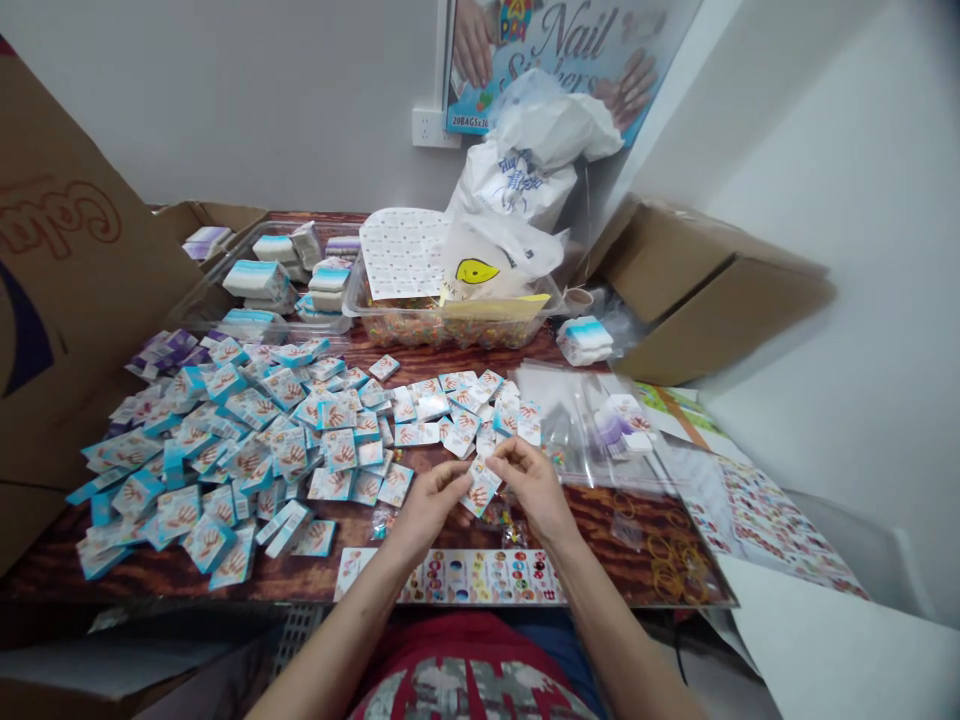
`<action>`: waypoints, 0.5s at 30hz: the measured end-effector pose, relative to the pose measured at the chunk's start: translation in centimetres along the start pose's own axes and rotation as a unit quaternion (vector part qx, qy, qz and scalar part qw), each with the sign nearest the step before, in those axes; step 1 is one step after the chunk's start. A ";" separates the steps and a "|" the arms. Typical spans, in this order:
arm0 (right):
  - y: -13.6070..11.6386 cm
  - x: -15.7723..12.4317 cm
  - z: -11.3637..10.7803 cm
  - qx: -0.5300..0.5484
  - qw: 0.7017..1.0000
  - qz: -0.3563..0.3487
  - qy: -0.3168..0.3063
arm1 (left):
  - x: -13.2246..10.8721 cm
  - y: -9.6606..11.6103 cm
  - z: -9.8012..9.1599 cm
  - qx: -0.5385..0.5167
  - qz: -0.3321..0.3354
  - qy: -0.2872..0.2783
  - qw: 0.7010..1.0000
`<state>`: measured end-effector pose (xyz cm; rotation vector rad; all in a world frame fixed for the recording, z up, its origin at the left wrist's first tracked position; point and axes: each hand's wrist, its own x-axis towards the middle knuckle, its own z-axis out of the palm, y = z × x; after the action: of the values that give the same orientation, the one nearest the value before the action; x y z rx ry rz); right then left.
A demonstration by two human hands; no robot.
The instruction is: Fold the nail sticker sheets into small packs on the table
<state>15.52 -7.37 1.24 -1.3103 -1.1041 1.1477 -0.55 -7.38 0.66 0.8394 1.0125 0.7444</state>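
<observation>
at the near edge of the bench, our left hand and right hand meet around a small card packet printed with a hand design, held up between them. both hands are closed in a pinch on it, with the right fingertips at its upper end and the left hand curled against its lower side. just beyond the hands, a loose spread of matching blue-edged packets covers the left half of the bench and reaches almost to our fingers. a sheet of round stickers lies along the near edge, just below the hands, and rubber bands sit toward the near right corner. clear plastic bags lie just beyond and right of the right hand. toward the far edge stand a clear tray of small colourful pieces and a clear tray of stacked packets, with a white plastic bag behind them, below a nail stickers poster on the wall.
</observation>
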 end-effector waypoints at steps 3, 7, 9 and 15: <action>0.1 -1.0 0.5 -0.043 0.998 -0.020 0.030 | -0.4 0.2 0.5 -0.020 0.031 0.005 0.999; -0.2 -1.8 0.3 -0.080 0.994 -0.076 0.002 | -0.9 0.2 0.6 -0.008 0.053 -0.003 0.999; -0.2 -1.9 0.1 -0.077 0.994 -0.072 -0.032 | -1.0 0.3 0.4 0.000 0.051 -0.025 0.998; 0.4 -2.2 0.8 0.011 0.997 -0.014 0.071 | -0.8 0.5 0.5 0.015 0.057 -0.045 0.997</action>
<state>14.49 -9.43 0.97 -1.3337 -1.0010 1.0269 -0.45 -7.97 1.58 0.9551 0.9035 0.7833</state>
